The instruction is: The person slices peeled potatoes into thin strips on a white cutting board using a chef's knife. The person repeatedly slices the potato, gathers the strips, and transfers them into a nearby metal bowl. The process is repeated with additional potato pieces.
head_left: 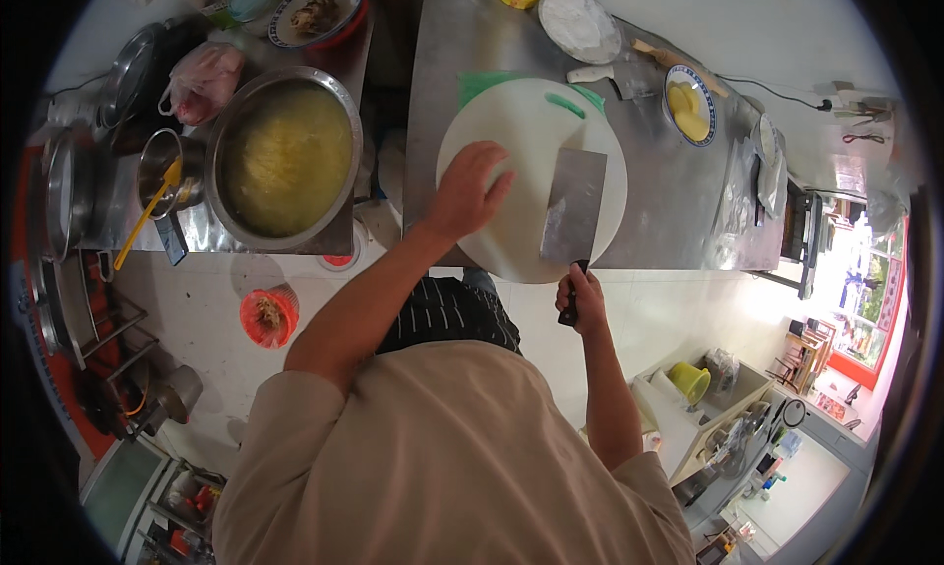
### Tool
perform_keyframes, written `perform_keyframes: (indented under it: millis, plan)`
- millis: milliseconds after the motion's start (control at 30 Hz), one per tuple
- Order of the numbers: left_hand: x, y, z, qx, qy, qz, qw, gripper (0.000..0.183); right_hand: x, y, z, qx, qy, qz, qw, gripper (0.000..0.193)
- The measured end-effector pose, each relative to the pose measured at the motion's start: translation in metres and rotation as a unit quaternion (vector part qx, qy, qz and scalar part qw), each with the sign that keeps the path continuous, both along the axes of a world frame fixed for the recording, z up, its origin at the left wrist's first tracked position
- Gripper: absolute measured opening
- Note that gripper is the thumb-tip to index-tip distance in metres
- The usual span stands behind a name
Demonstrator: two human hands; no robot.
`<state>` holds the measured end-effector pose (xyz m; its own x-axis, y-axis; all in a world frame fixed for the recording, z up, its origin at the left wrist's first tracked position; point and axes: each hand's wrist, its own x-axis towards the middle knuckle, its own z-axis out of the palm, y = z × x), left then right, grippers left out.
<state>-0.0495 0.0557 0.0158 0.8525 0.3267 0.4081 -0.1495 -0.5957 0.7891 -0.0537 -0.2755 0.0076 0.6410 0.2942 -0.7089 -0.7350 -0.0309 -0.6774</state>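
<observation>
A round white cutting board [511, 122] lies on the steel counter in front of me, with a green slot near its far edge and green material showing beneath it. My left hand [474, 189] is over the board's left side, thumb apart from the fingers, holding nothing that I can see. In my right hand [582, 299] is the black handle of a cleaver [573, 206]. Its broad steel blade lies over the right part of the board, pointing away from me.
Left of the board, a large steel basin [222, 196] holds yellowish liquid with pale yellow contents. A bowl with yellow pieces [691, 113], a second wide blade [637, 78] and a plate of white powder [580, 26] sit beyond the board. A red basket [268, 319] stands on the floor.
</observation>
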Motion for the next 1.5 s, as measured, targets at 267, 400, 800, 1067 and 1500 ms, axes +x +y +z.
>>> perform_keyframes:
  millis: [267, 400, 800, 1067, 1500]
  plan:
    - [-0.006, -0.048, -0.056, 0.082, 0.075, 0.041, 0.993, 0.06, -0.017, 0.045, -0.011, -0.062, -0.011, 0.125, 0.99, 0.042]
    - [-0.007, -0.058, -0.053, -0.006, 0.062, 0.048, 0.997, 0.06, -0.022, 0.091, -0.006, -0.06, -0.01, 0.144, 0.988, 0.034]
    - [-0.028, 0.029, 0.036, -0.017, -0.008, 0.225, 0.974, 0.046, -0.018, 0.206, 0.083, -0.036, -0.14, 0.324, 0.935, 0.039]
    - [-0.122, 0.221, 0.037, 0.184, 0.167, 0.333, 0.91, 0.038, -0.037, 0.273, 0.135, 0.061, -0.222, 0.401, 0.887, 0.034]
    - [-0.073, 0.212, 0.064, 0.115, 0.12, 0.314, 0.935, 0.028, 0.032, 0.08, 0.061, -0.053, -0.089, 0.156, 0.982, 0.036]
